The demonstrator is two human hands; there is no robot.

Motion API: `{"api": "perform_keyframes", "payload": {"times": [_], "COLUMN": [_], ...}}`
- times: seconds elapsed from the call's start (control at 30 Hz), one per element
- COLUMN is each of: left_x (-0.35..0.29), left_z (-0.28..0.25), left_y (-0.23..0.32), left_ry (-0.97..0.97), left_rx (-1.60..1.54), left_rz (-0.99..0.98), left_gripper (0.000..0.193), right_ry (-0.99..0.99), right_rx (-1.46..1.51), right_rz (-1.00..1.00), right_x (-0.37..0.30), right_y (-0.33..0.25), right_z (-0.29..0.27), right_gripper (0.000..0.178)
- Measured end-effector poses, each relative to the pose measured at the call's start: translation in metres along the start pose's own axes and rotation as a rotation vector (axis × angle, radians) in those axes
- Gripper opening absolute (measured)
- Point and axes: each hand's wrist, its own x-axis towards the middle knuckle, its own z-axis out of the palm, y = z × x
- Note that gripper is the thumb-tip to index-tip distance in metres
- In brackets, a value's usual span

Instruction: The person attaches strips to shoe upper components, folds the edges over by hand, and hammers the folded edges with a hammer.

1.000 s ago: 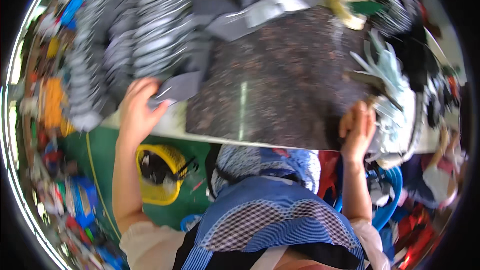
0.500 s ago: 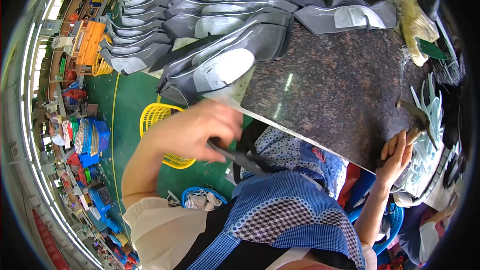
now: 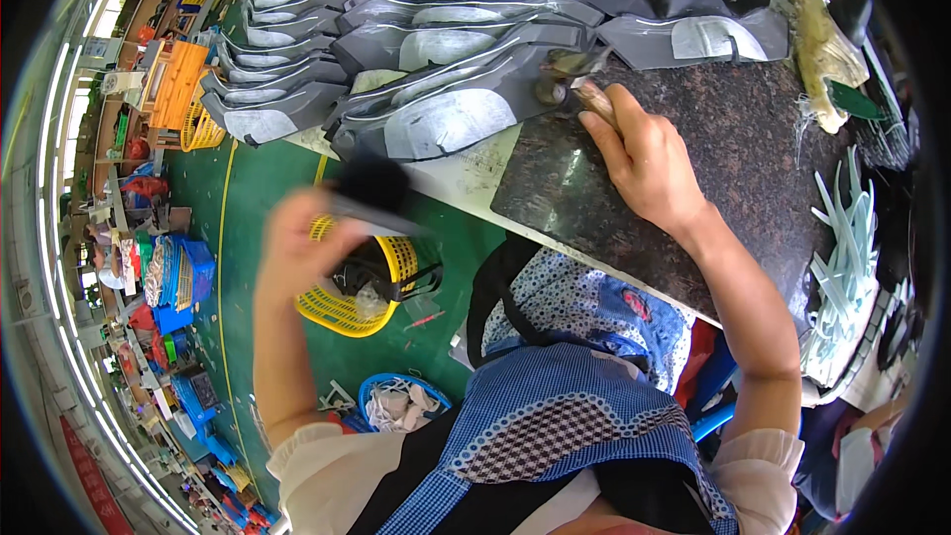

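My left hand is blurred, closed on the edge of a dark grey leather-like piece, also smeared by motion, off the table's left edge. In my right hand is a hammer, gripped by its wooden handle. Its head is over the near end of the overlapping grey shoe-upper pieces; I cannot tell whether it touches them. Each piece has a whitish patch, and the nearest patch faces up. A separate grey piece with a folded dark part lies at the back of the dark stone slab.
Pale blue-green strips are bundled at the slab's right. Below the table's left edge, a yellow basket and a blue basket with whitish scraps stand on the green floor. Crumpled plastic lies at the back right.
My right hand has swung the hammer from the slab's right edge across to the grey pieces. My left hand has moved left and up with the dark piece. The nearest grey pieces have shifted.
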Motion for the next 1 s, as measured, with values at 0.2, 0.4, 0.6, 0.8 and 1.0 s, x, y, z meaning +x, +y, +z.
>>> {"api": "perform_keyframes", "payload": {"times": [0.2, 0.4, 0.6, 0.8, 1.0], "left_x": [-0.092, 0.045, 0.164, 0.202, 0.199], "left_z": [-0.169, 0.005, 0.175, 0.283, 0.299], "left_y": [-0.08, 0.093, 0.159, 0.189, 0.196], "left_ry": [1.164, -0.244, -1.038, -0.554, -0.569], "left_rx": [-0.339, -0.519, -0.341, -0.117, -0.168], "left_rz": [-0.336, -0.1, 0.17, 0.772, 0.551], "left_gripper": [0.024, 0.065, 0.046, 0.018, 0.023], "right_ry": [0.026, -0.06, 0.203, 0.565, 0.323], "right_rx": [0.05, 0.799, 0.956, 0.263, 0.044], "right_rz": [0.051, 0.373, 0.466, 0.705, 0.577], "right_x": [0.002, -0.028, -0.128, -0.2, -0.216], "right_y": [-0.003, -0.015, -0.011, 0.009, 0.014], "right_z": [0.002, -0.036, -0.092, -0.124, -0.135], "right_gripper": [0.023, 0.048, 0.046, 0.014, 0.012]}}
